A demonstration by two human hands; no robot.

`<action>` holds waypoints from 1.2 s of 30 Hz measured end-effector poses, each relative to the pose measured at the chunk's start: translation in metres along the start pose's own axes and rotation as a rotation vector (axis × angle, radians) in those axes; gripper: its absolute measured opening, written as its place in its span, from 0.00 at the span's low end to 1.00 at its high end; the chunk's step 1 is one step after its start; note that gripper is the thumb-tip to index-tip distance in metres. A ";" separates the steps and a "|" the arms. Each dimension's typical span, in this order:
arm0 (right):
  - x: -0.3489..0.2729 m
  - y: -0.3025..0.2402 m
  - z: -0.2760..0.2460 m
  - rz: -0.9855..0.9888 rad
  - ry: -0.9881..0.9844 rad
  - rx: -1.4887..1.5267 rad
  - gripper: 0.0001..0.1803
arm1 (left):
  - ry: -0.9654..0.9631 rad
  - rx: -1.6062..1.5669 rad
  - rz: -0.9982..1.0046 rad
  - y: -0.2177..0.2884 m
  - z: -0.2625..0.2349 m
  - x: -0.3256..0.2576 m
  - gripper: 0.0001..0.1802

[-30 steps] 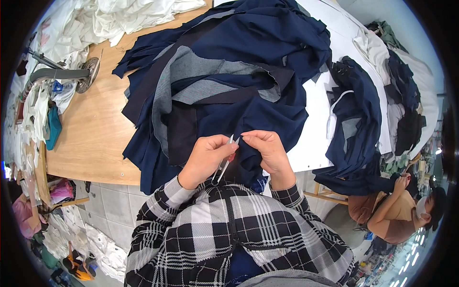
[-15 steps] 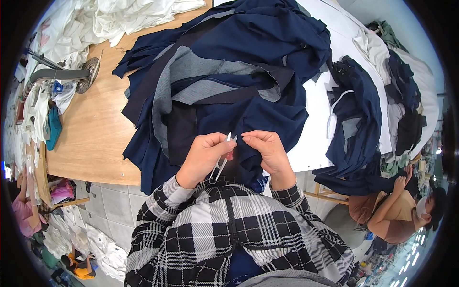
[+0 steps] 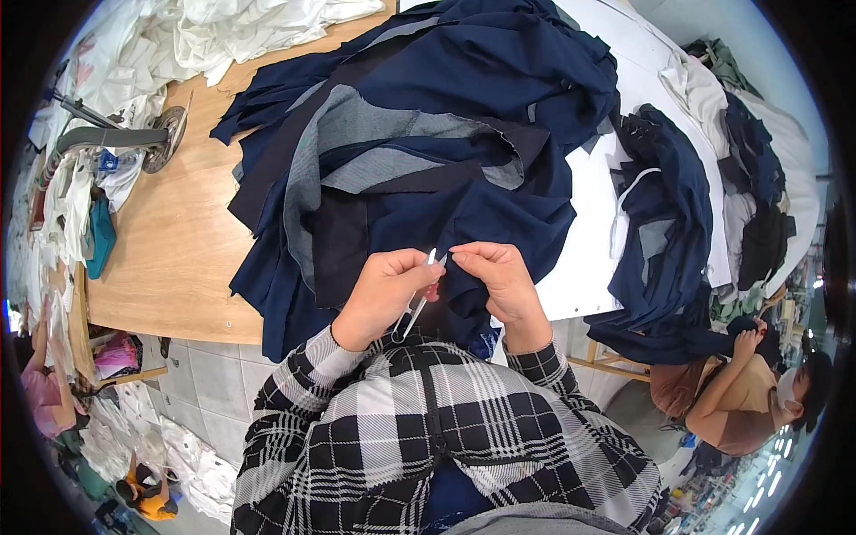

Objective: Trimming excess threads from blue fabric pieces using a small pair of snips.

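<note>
Currently the left hand [image 3: 382,294] has fingers clamped on red-and-silver snips [image 3: 432,292] above navy fabric [image 3: 517,209] on the tabletop [image 3: 169,259]; the right hand [image 3: 506,283] pinches its fingers together, contents unclear. Below left, pink material [image 3: 116,357] fills a dark recess.

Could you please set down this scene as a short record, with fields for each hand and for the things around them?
Left hand: holds small metal snips with a red part, blades pointing up and away from the body
Right hand: thumb and finger pinched together near the blade tips; anything between them is too small to tell
Beyond hands: heaped navy fabric with grey cloth showing
Left side: bare wooden tabletop
Far left: white cloth
Right side: another navy bundle; a masked co-worker
</note>
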State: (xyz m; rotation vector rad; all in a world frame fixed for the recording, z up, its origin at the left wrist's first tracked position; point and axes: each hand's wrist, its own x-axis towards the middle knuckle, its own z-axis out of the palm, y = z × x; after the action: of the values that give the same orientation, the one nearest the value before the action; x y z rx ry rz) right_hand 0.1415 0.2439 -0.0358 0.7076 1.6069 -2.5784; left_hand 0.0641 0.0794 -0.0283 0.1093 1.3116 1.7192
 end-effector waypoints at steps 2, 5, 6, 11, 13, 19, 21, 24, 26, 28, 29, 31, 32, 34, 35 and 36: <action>0.000 0.000 0.000 0.001 0.004 0.009 0.09 | -0.002 -0.004 0.007 0.000 0.001 0.000 0.08; 0.000 0.000 0.000 -0.005 -0.008 0.004 0.08 | 0.005 -0.021 0.019 0.000 0.000 0.001 0.08; -0.001 -0.001 0.001 0.001 -0.004 -0.001 0.08 | 0.014 -0.034 0.025 0.000 -0.001 0.002 0.08; -0.001 -0.002 0.001 -0.010 0.004 0.007 0.08 | -0.011 0.002 0.017 0.002 0.001 -0.002 0.08; 0.000 -0.002 0.001 -0.011 0.009 0.023 0.08 | -0.014 0.001 0.011 0.002 0.001 -0.002 0.08; -0.001 -0.002 0.001 0.001 -0.015 0.003 0.08 | -0.014 0.016 0.013 0.001 0.000 0.000 0.08; -0.002 -0.003 0.003 -0.002 -0.011 -0.004 0.08 | -0.007 -0.009 0.025 0.000 -0.001 0.000 0.08; -0.001 -0.001 0.001 -0.002 -0.009 0.003 0.08 | -0.003 -0.048 0.036 0.000 -0.004 0.001 0.08; -0.001 0.000 -0.002 0.001 -0.004 0.013 0.08 | 0.052 -0.096 0.050 0.001 0.000 0.000 0.08; -0.001 0.001 -0.003 0.006 0.007 0.029 0.08 | 0.102 -0.144 0.071 0.005 0.000 -0.002 0.08; -0.001 0.001 -0.002 0.006 0.006 0.029 0.08 | 0.102 -0.143 0.072 0.006 0.000 -0.003 0.08; -0.002 0.000 -0.001 0.008 0.008 0.031 0.07 | 0.172 0.357 0.330 0.009 0.000 -0.005 0.06; -0.002 0.000 -0.001 0.007 0.008 0.031 0.07 | 0.171 0.357 0.330 0.010 0.001 -0.005 0.06; -0.002 0.000 0.000 -0.019 0.010 -0.018 0.07 | 0.150 0.896 0.753 0.011 0.004 -0.005 0.08; -0.003 0.000 0.000 -0.020 0.009 -0.019 0.07 | 0.185 1.047 0.823 0.009 0.004 -0.003 0.08; -0.003 -0.001 0.001 -0.039 0.009 -0.107 0.07 | 0.185 1.047 0.823 0.009 0.004 -0.002 0.08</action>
State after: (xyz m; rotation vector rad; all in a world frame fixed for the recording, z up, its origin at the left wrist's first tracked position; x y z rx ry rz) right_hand 0.1443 0.2430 -0.0335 0.6875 1.7626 -2.4956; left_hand 0.0621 0.0808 -0.0180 1.2508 2.4073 1.4534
